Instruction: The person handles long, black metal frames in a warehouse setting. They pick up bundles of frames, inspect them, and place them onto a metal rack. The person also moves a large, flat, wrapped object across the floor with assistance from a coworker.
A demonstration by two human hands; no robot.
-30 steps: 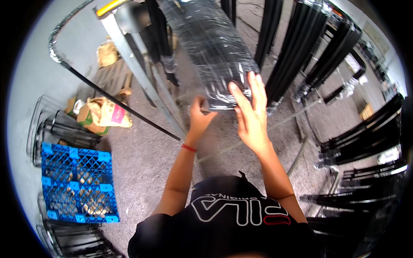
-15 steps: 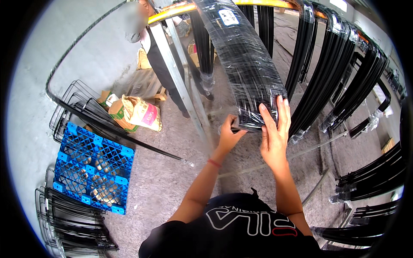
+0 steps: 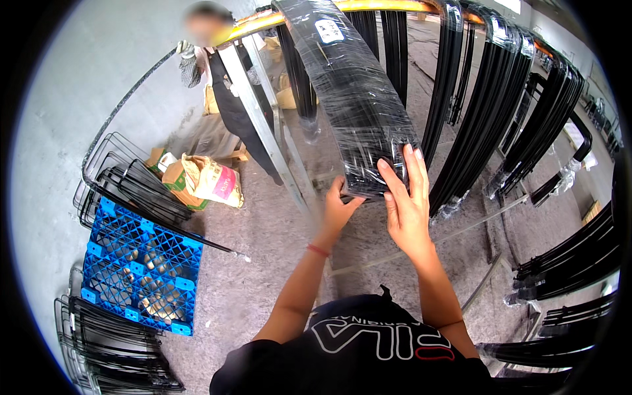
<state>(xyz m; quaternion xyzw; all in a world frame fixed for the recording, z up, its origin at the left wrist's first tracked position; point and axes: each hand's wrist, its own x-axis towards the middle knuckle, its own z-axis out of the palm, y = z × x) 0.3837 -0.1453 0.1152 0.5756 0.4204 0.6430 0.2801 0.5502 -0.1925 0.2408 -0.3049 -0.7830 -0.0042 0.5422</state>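
Observation:
A wide black bundle (image 3: 355, 99), wrapped in shiny clear film and bearing a white label, hangs over the yellow-orange rack bar (image 3: 270, 23) and slopes down toward me. At its lower end my left hand (image 3: 338, 214) curls round the near left edge, thumb over the rim; some of its fingers are hidden behind the bundle. My right hand (image 3: 409, 204) lies against the lower right corner, its fingers stretched out along the film. Other dark bundles (image 3: 484, 112) with film-wrapped ends hang from the same bar on the right.
Behind the rack's metal leg (image 3: 263, 118) stands a co-worker (image 3: 230, 85), gloved hand near a long curved black rod (image 3: 122, 85). At left are a blue plastic pallet (image 3: 141, 263), a sack (image 3: 214, 181), and black wire frames (image 3: 118, 349). More black bundles (image 3: 573, 257) lie at right.
The bundle and both my hands appear slightly further left, as does the rack. The co-worker shows more fully, with a gloved hand now visible. The curved rod's lower end has shifted left.

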